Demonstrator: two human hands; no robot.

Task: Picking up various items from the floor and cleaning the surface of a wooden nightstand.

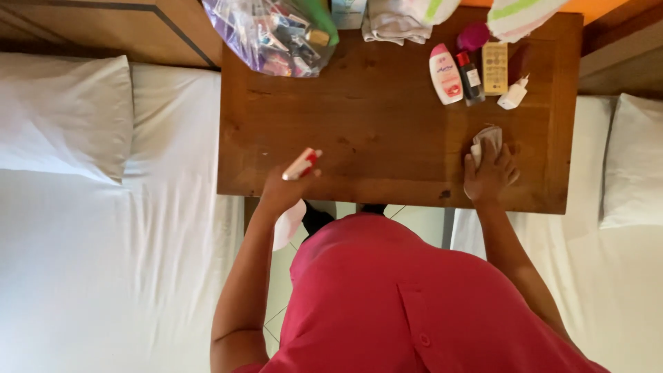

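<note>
Two hands: left [280,190] holds spray bottle [302,164], right [489,174] presses cloth [485,140].

Brown wood table [387,131]; white-and-red spray bottle [302,164]; grey-white cloth [486,138]; white-pink lotion bottle [445,74]; red shirt [407,304]; white bedsheets [103,262].

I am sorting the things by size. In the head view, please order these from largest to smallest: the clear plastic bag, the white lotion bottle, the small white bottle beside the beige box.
1. clear plastic bag, partly cut off
2. white lotion bottle
3. small white bottle
</note>
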